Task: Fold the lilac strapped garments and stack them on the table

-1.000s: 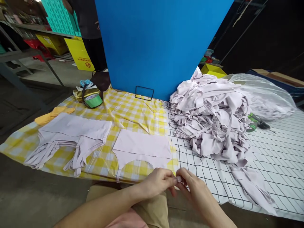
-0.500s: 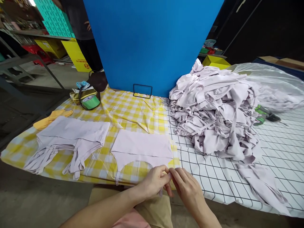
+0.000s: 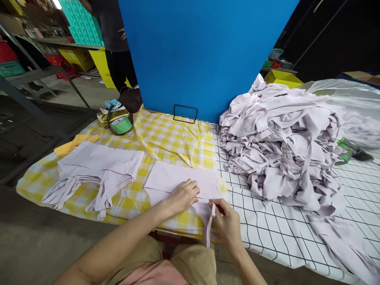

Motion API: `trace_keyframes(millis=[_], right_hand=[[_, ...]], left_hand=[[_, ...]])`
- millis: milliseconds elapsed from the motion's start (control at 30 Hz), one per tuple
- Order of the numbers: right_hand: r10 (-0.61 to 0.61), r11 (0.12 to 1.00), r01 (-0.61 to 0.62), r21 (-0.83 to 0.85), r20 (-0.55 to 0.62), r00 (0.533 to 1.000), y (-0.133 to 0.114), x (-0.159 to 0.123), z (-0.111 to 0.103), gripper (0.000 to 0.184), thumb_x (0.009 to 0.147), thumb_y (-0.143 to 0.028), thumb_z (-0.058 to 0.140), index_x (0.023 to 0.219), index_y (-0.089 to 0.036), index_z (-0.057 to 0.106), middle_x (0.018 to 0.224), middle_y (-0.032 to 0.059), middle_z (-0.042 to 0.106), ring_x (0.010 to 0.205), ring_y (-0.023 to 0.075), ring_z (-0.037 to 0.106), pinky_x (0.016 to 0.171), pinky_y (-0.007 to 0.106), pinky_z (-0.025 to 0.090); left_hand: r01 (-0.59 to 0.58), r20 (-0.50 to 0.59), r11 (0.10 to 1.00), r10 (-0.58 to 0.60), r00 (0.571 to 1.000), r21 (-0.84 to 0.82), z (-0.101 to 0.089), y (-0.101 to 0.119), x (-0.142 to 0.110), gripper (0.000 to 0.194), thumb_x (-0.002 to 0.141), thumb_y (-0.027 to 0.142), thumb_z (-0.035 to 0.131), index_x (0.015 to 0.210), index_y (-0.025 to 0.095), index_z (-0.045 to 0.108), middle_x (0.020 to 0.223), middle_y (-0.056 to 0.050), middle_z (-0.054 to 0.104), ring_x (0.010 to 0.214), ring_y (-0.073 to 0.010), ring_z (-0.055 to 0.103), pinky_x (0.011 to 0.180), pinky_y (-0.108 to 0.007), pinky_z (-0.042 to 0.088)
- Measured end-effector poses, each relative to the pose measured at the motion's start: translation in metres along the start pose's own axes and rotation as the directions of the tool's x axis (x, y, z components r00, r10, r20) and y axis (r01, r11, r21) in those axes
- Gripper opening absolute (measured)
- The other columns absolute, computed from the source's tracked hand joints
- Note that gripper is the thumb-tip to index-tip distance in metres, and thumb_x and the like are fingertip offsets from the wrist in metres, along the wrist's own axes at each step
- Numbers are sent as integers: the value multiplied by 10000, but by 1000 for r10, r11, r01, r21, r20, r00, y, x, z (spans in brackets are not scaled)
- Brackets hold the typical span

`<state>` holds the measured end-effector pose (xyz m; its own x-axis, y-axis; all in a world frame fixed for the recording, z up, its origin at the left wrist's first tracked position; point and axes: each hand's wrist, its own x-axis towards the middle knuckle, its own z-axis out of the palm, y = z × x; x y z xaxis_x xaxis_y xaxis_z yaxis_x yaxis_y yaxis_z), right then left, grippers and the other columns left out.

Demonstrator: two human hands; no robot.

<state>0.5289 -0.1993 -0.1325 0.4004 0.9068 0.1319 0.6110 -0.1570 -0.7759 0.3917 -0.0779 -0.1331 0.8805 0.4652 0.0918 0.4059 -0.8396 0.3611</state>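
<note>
A pale lilac camisole top (image 3: 175,173) lies folded on the yellow-checked cloth in front of me, its straps toward my lap. My left hand (image 3: 184,194) rests on its middle, knuckles up and fingers loosely bent against the fabric. Between the thumb and fingers of my right hand (image 3: 228,221) is the top's right strap (image 3: 208,229), pinched near its upper end while the rest hangs down at the table's front edge. Left of it sits a neat stack of similar tops (image 3: 99,158) with straps trailing forward.
A large crumpled heap of lilac garments (image 3: 279,146) covers the grid-patterned cloth (image 3: 267,221) on the right. Behind stands a tall blue board (image 3: 204,55). Green tape (image 3: 122,125) and an orange cloth (image 3: 76,143) lie at left. A person (image 3: 114,39) stands beyond.
My left hand has let go of the strap area and moved up-left onto the top's body. My right hand still pinches the strap, slightly lower. The view has shifted left.
</note>
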Motion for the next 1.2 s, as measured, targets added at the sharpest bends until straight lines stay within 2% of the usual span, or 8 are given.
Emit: trace_keyframes(millis=[67, 167, 367, 533, 733, 1033, 1200], right_hand=[[73, 997, -74, 29, 42, 996, 0, 5, 5, 222, 811, -243, 429, 824, -150, 630, 716, 49, 661, 624, 161, 584, 583, 253, 443], [102, 994, -104, 15, 94, 990, 0, 13, 10, 248, 789, -213, 404, 840, -147, 638, 727, 53, 673, 642, 172, 601, 612, 270, 451], [-40, 990, 52, -128, 95, 995, -2, 27, 16, 298, 785, -177, 364, 809, -169, 662, 775, 60, 670, 691, 180, 608, 646, 285, 451], [-87, 974, 105, -200, 99, 991, -2, 32, 21, 299, 790, -165, 362, 822, -162, 660, 780, 69, 666, 682, 176, 614, 640, 275, 456], [-97, 958, 120, -260, 99, 990, -3, 35, 23, 297, 808, -182, 358, 832, -155, 653, 780, 70, 662, 663, 174, 610, 617, 269, 452], [-258, 899, 274, -342, 93, 962, 1, 33, 28, 316, 823, -138, 323, 847, -157, 637, 762, 71, 633, 648, 161, 584, 597, 253, 440], [-264, 900, 277, -335, 86, 961, 1, 34, 29, 301, 823, -140, 336, 846, -149, 636, 756, 70, 633, 640, 159, 585, 598, 252, 442]], left_hand=[[-64, 24, 995, 62, 998, 71, 1, -2, 2, 32, 816, 169, 557, 819, 140, 570, 885, -52, 557, 874, -191, 505, 716, -283, 434], [-99, 30, 991, 96, 995, 90, 3, -5, 4, 101, 826, 104, 498, 779, 136, 582, 844, -53, 565, 844, -180, 514, 698, -272, 432], [2, -44, 989, -8, 999, -147, 8, -14, 9, 111, 815, 160, 544, 840, 173, 651, 865, -29, 597, 866, -164, 523, 773, -268, 426], [48, -55, 966, -64, 996, -255, 9, -17, 11, 118, 803, 175, 563, 827, 182, 678, 847, -23, 600, 863, -160, 529, 783, -257, 422], [39, -61, 961, -57, 996, -273, 15, -21, 14, 124, 810, 209, 564, 839, 176, 679, 831, -24, 599, 838, -160, 530, 758, -254, 416], [36, -67, 959, -57, 996, -281, 20, -22, 16, 108, 788, 161, 565, 799, 167, 672, 818, -22, 604, 822, -156, 536, 745, -245, 414], [30, -67, 961, -51, 996, -275, 17, -22, 16, 102, 780, 159, 574, 795, 162, 675, 804, -21, 606, 802, -155, 538, 733, -245, 411]])
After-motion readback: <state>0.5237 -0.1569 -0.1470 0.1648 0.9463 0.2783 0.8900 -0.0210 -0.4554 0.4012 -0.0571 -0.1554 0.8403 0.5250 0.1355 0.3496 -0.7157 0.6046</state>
